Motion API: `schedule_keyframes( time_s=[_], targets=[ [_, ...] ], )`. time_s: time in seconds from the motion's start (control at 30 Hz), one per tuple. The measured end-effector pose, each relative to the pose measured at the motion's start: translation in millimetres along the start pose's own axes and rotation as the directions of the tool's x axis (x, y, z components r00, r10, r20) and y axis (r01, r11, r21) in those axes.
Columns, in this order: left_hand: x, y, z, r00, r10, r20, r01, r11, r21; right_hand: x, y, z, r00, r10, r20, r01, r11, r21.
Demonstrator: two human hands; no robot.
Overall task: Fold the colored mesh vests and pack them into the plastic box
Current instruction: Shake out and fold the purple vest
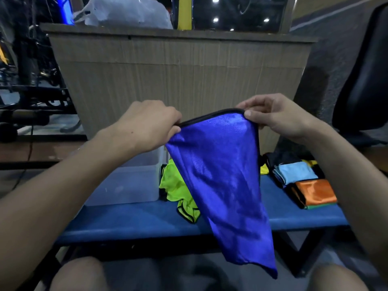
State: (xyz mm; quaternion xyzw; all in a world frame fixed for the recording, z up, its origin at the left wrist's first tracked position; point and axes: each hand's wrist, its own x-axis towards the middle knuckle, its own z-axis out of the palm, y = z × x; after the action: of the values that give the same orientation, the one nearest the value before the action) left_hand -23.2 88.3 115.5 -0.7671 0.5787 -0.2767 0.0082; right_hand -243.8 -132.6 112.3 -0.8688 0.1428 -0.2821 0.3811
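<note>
Blue vest (222, 177) hangs pinched between left hand (147, 124) and right hand (275, 116)

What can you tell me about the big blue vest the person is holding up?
The blue vest is shiny, silky-looking cloth with a black trim along its top edge. It hangs loose in the air, wide at the top and narrowing toward the bottom, over the blue bench. The left hand pinches one top corner and the right hand pinches the other. Nothing else seems to touch it.
</note>
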Motion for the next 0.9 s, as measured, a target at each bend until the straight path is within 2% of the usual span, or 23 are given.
schedule_keyframes(
  time_s=[0.13,0.27,0.33,0.43,0.57,0.67,0.73,0.8,0.9],
  targets=[
    [1.6,2.2,-4.5,0.994,0.008,-0.108,-0.013,0.999,-0.044,-2.4,11.3,-3.6,1.0,-0.005,0.0,0.005,1.0,0.007],
    [0.4,4.8,-10.0,0.943,0.176,-0.283,-0.212,0.972,-0.103,-4.7,27.4,-6.8,1.0,0.013,-0.014,-0.013,1.0,0.018],
    [3.4,6.8,-9.6,0.944,0.175,-0.278,-0.222,0.964,-0.145,-4.7,32.6,-6.4,1.0,0.026,-0.012,-0.026,0.999,0.034],
    [8.0,7.2,-14.5,0.983,0.116,-0.141,-0.163,0.902,-0.4,-5.6,37.6,-3.6,0.999,0.034,-0.011,-0.034,0.999,0.041],
    [7.5,10.8,-26.1,0.983,0.102,-0.153,-0.179,0.737,-0.652,-22.8,41.9,-3.4,0.998,0.049,0.041,-0.05,0.998,0.039],
    [7.2,28.3,-26.2,0.971,0.196,-0.14,-0.227,0.55,-0.804,-50.2,53.8,-10.4,0.972,0.143,0.188,-0.158,0.985,0.068],
    [10.2,42.2,-20.6,0.958,0.262,-0.121,-0.224,0.411,-0.884,-67.3,61.8,-22.6,0.946,0.225,0.235,-0.253,0.963,0.096],
    [15.5,54.9,-12.3,0.949,0.29,-0.124,-0.209,0.285,-0.935,-79.2,61.4,-39.8,0.924,0.319,0.21,-0.35,0.928,0.13],
    [26.0,71.5,-0.2,0.959,0.251,-0.133,-0.154,0.068,-0.986,-77.3,43.6,-70.8,0.915,0.387,0.116,-0.401,0.904,0.15]
  ],
)
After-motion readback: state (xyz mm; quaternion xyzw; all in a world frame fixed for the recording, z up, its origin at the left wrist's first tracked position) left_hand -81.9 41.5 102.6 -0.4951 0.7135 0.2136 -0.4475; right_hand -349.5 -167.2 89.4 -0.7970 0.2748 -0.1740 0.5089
